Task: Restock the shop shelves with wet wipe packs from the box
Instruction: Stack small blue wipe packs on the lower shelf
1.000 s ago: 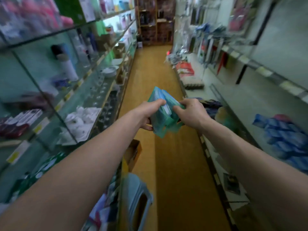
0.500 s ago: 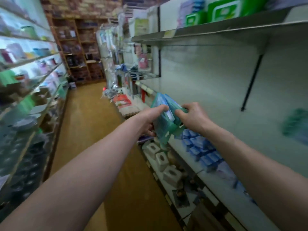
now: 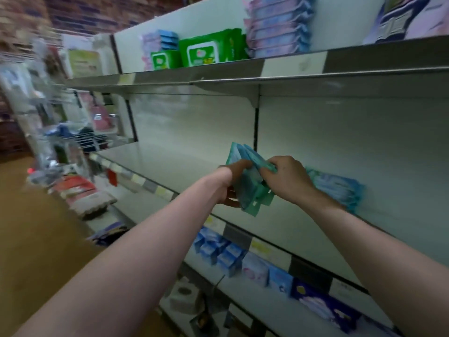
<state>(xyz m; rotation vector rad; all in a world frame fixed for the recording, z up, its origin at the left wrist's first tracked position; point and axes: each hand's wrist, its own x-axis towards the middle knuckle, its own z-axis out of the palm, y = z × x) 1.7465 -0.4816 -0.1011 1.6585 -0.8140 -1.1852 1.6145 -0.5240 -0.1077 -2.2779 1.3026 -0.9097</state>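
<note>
Teal wet wipe packs [image 3: 245, 188], a small bundle held on edge and tilted, appear just right of the frame's centre, over the front part of the middle shelf [image 3: 170, 164]; whether the bundle touches the shelf cannot be told. From the 9 o'clock side the left hand [image 3: 230, 183] grasps the bundle, fingers curled over its upper edge and thumb beneath. From the 3 o'clock side the right hand [image 3: 286, 181] grasps it as well, fingertips pinching the top of the packs. Both forearms are bare and extend from the lower corners of the frame.

At 3 o'clock from the right hand, stacked packs [image 3: 340, 190] of the same teal colour lie flat on the middle shelf, partly hidden behind the wrist. At 12 o'clock, the upper shelf [image 3: 291, 66] carries green packs [image 3: 209, 51] and, to their right, a pile of pink-and-blue packs [image 3: 277, 27]. At 6 o'clock, the lower shelf [image 3: 255, 297] holds blue cartons [image 3: 218, 251] standing in a row. Brown floor [image 3: 29, 234] shows at 8 o'clock; the aisle at 9 o'clock is blurred.
</note>
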